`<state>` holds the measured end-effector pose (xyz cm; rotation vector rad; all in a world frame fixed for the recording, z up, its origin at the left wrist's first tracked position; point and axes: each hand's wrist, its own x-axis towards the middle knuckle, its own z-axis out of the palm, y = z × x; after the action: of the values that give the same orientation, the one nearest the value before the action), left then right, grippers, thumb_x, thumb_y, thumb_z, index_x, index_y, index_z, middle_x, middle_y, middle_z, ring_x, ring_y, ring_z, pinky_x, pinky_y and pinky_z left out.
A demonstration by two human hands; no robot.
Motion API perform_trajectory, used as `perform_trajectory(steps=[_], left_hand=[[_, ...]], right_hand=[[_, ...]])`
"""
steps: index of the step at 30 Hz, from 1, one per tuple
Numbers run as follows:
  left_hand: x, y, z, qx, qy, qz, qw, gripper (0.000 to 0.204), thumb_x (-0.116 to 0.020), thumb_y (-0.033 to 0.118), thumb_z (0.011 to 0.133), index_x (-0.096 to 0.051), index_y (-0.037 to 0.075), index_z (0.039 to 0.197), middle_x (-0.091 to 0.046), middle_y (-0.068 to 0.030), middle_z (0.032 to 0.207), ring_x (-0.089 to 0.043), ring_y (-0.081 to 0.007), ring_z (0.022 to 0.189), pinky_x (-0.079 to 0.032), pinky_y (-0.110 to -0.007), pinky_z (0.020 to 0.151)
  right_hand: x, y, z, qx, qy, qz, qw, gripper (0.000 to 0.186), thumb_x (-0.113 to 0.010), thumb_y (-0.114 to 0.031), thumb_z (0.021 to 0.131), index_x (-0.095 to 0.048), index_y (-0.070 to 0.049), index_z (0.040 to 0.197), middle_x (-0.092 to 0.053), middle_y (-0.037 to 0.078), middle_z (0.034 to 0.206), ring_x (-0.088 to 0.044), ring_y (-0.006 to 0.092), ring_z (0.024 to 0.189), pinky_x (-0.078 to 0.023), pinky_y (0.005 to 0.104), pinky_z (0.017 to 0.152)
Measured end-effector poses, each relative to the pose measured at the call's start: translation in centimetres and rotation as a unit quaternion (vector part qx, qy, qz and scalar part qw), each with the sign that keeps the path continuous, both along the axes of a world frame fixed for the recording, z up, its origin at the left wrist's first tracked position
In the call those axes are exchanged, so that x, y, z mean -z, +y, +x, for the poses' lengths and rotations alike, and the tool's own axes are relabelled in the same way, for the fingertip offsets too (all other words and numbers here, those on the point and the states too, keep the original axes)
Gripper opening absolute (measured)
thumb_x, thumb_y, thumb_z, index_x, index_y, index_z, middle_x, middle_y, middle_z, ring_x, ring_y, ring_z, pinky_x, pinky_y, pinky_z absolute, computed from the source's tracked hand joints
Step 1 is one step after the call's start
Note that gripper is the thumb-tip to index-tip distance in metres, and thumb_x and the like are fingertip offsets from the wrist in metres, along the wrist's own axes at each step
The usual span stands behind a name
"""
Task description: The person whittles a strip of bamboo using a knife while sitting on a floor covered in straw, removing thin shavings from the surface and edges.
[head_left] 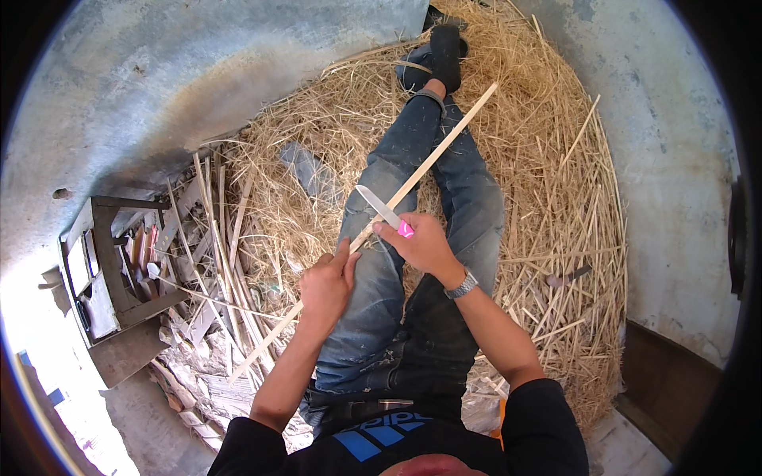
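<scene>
A long pale wooden strip (432, 163) runs slantwise over my outstretched legs (361, 297). Its far end reaches past my shins, and its near end lies over the scraps at the lower left. My left hand (327, 289) is closed round the strip above my thigh. A knife (378, 206) with a silver blade and a pink handle is gripped in my right hand (426, 244). Its blade crosses the strip just beyond my left hand, pointing up and left. The fingers of my right hand hide most of the handle.
Straw-like shavings (317, 103) and thin sticks surround my legs. To the left stands a wooden frame-like stand (119, 270) holding several small items, with long strips (218, 246) beside it. A dark-bladed tool (568, 277) lies on the right. Grey walls (663, 151) enclose the space.
</scene>
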<state>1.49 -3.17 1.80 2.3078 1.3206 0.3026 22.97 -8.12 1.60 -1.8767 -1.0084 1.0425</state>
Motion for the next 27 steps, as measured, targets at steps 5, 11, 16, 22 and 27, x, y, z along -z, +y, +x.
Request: perform_trajectory(steps=[5,11,16,22,27], left_hand=[[0.4,0.1,0.6,0.013,0.013,0.029,0.999,0.035,-0.069,0.038,0.100,-0.076,0.017,0.127,-0.066,-0.0111,0.072,-0.067,-0.0341,0.057,-0.052,-0.048,0.052],[0.5,0.0,1.1,-0.008,0.007,-0.042,0.999,0.033,-0.068,0.038,0.100,-0.076,0.019,0.125,-0.070,-0.0146,0.077,-0.069,-0.0391,0.062,-0.054,-0.052,0.057],[1.2,1.3,0.5,-0.029,-0.003,-0.121,0.992,0.030,-0.067,0.037,0.101,-0.079,0.015,0.118,-0.072,-0.0206,0.079,-0.072,-0.0419,0.071,-0.057,-0.053,0.067],[-1.3,3.1,0.8,-0.045,-0.059,-0.226,0.971,0.037,-0.070,0.037,0.101,-0.079,0.004,0.115,-0.074,-0.0257,0.086,-0.075,-0.0413,0.080,-0.058,-0.045,0.073],[-1.4,3.8,0.4,-0.030,-0.062,-0.281,0.957,0.037,-0.072,0.033,0.100,-0.079,-0.002,0.109,-0.076,-0.0257,0.094,-0.076,-0.0315,0.076,-0.057,-0.040,0.074]], right_hand=[[0.0,1.0,-0.8,-0.038,-0.044,0.060,0.997,0.033,-0.081,-0.026,0.088,-0.069,0.001,0.076,-0.063,0.020,0.063,-0.062,0.0364,0.055,-0.046,0.0439,0.053],[0.0,0.3,-1.3,-0.099,-0.098,0.112,0.984,0.018,-0.077,-0.017,0.089,-0.071,0.000,0.086,-0.064,0.022,0.069,-0.062,0.0422,0.062,-0.047,0.0442,0.056],[-4.2,-1.0,-2.2,-0.140,0.009,0.127,0.982,0.021,-0.079,-0.018,0.091,-0.068,-0.002,0.084,-0.061,0.016,0.065,-0.060,0.0304,0.057,-0.046,0.0394,0.056],[-3.3,-2.1,3.5,0.185,-0.014,0.129,0.974,0.020,-0.079,-0.016,0.089,-0.072,-0.001,0.100,-0.057,0.007,0.062,-0.056,0.0160,0.056,-0.046,0.0321,0.056],[-0.8,-1.4,6.9,0.205,-0.173,0.057,0.962,0.061,-0.084,-0.020,0.083,-0.063,-0.002,0.138,-0.060,0.002,0.067,-0.057,0.0121,0.057,-0.047,0.0314,0.056]])
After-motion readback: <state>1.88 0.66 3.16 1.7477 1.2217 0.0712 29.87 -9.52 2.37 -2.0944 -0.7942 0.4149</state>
